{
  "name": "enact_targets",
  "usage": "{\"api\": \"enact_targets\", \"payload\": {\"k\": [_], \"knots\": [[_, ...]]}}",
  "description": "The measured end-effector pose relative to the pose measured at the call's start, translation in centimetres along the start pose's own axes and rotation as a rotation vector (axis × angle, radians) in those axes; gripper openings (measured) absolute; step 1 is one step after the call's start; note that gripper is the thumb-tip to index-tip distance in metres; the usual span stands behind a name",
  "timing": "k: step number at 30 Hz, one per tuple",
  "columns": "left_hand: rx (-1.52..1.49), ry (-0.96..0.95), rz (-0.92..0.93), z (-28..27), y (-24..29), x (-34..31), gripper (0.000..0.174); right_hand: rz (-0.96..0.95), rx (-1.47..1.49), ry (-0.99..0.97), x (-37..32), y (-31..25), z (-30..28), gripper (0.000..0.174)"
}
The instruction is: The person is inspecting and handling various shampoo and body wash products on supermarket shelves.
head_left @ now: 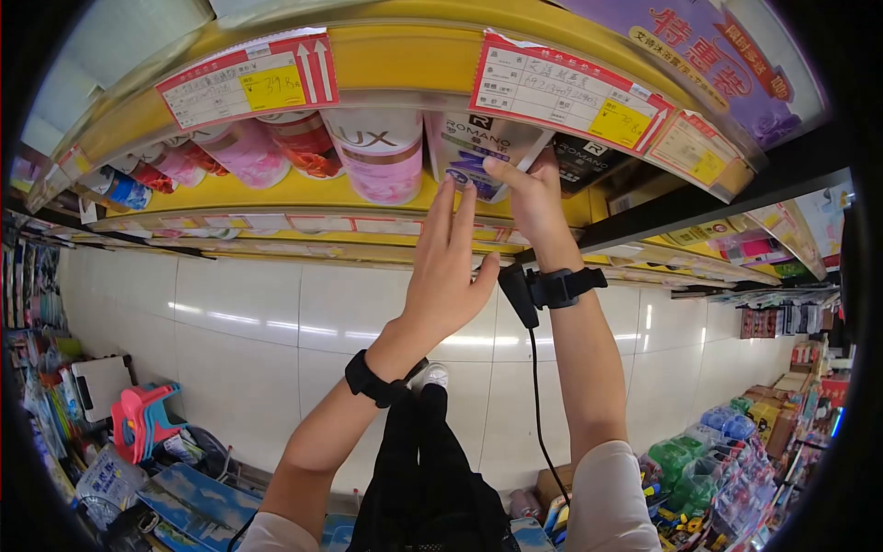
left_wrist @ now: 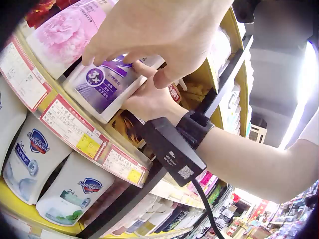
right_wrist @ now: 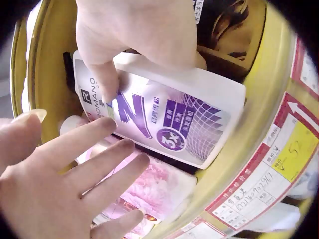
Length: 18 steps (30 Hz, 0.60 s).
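Note:
A white and purple ROMANO bottle [head_left: 474, 152] stands on the yellow shelf beside a pink LUX bottle [head_left: 375, 161]. My right hand [head_left: 538, 207] grips the ROMANO bottle from its right side, thumb across the front label; the right wrist view shows this bottle [right_wrist: 164, 112] with the right hand [right_wrist: 139, 35] around its edge. The left hand [head_left: 444, 276] is held with fingers extended at the bottle's lower left; in the right wrist view the left hand's fingertips [right_wrist: 107, 124] lie at the label's edge. The left wrist view shows the left hand [left_wrist: 154, 37] over the bottle [left_wrist: 102, 87].
Price tags [head_left: 575, 87] line the shelf edge above. A dark bottle [head_left: 589, 161] stands right of the ROMANO one, and a row of pink and red bottles [head_left: 244, 156] to the left. Behind are a pink stool [head_left: 138, 423] and piled goods [head_left: 704, 460].

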<state>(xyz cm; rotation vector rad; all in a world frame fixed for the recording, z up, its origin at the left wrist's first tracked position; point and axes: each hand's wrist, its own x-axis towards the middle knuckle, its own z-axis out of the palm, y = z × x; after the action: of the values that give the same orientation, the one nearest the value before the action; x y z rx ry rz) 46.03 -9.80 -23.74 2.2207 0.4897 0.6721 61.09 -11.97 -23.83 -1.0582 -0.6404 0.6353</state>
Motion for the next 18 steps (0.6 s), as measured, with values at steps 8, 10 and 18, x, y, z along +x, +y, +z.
{"api": "enact_targets", "payload": {"k": [8,10,18], "knots": [[-0.07,0.034,-0.036,0.6,0.3,-0.1,0.066,0.109,-0.023,-0.027,-0.2,-0.6,-0.6,0.055],[-0.083,0.026,-0.043,0.7,0.7,-0.1,0.066,0.148,-0.055,-0.036,-0.5,-0.9,-0.5,0.051],[-0.108,-0.002,-0.054,0.6,1.2,-1.0,0.066,-0.017,-0.349,0.23,-5.9,-0.6,-2.2,0.047]]}}
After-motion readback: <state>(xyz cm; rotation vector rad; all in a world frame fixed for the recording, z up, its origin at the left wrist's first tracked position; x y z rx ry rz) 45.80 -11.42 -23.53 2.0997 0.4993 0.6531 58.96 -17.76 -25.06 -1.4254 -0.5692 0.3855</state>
